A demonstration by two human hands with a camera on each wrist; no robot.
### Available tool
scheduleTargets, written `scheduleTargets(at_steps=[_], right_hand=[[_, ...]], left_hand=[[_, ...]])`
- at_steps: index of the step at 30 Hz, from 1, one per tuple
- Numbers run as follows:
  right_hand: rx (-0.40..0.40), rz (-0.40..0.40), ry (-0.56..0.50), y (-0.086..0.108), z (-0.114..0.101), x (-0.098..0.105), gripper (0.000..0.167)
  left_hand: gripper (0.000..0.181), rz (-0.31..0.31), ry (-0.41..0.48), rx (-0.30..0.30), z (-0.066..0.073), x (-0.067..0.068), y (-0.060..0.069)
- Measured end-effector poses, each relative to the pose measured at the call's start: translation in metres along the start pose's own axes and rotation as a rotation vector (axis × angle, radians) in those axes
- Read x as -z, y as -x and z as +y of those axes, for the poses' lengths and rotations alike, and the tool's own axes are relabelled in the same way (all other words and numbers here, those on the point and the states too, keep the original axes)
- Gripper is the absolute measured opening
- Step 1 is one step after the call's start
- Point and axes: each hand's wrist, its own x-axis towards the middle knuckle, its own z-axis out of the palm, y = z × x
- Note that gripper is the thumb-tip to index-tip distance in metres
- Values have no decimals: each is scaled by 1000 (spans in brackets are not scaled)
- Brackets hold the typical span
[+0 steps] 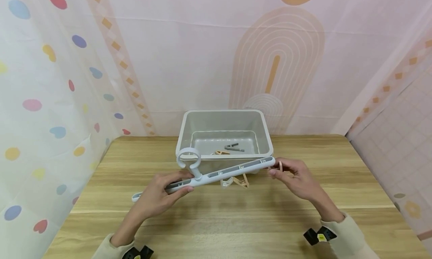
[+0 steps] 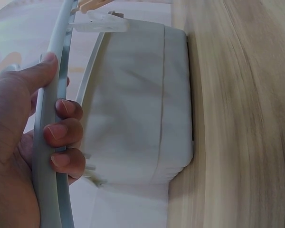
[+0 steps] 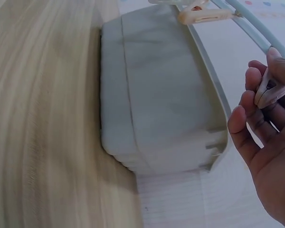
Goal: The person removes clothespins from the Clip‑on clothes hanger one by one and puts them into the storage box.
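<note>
A pale blue-grey hanger (image 1: 233, 171) with a round hook (image 1: 189, 157) is held aloft, tilted up to the right. My left hand (image 1: 158, 194) grips its bar left of the hook; in the left wrist view the fingers (image 2: 61, 135) curl round the bar. A white clip (image 1: 227, 182) and an orange clip (image 1: 242, 181) hang beneath the bar. At the bar's right end my right hand (image 1: 298, 178) pinches a light pinkish clip (image 3: 270, 90) between thumb and fingers. Whether this clip is fastened to the bar I cannot tell.
Behind the hanger a grey bin (image 1: 224, 114) stands at the table's back edge. Inside lie a dark grey clip (image 1: 234, 149) and an orange clip (image 1: 222, 152). The wooden table (image 1: 216, 229) reaches to a patterned curtain (image 1: 202, 63) behind and at the sides.
</note>
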Motion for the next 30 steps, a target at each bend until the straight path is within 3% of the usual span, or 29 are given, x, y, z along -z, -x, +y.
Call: scheduleTargets(at_steps=[11, 16, 20, 24, 30], right_hand=[[100, 33, 65, 0, -4, 6, 28], [129, 46, 49, 0, -2, 5, 30], [117, 84, 6, 2, -2, 1, 29], [95, 111, -30, 4, -2, -1, 27], [34, 27, -73, 3, -3, 3, 23]], left_hand=[[29, -15, 38, -9, 1, 2, 0], [26, -42, 76, 39, 1, 3, 2], [25, -55, 77, 75, 2, 4, 1], [25, -54, 71, 69, 3, 4, -1], [26, -35, 40, 32, 3, 5, -1]])
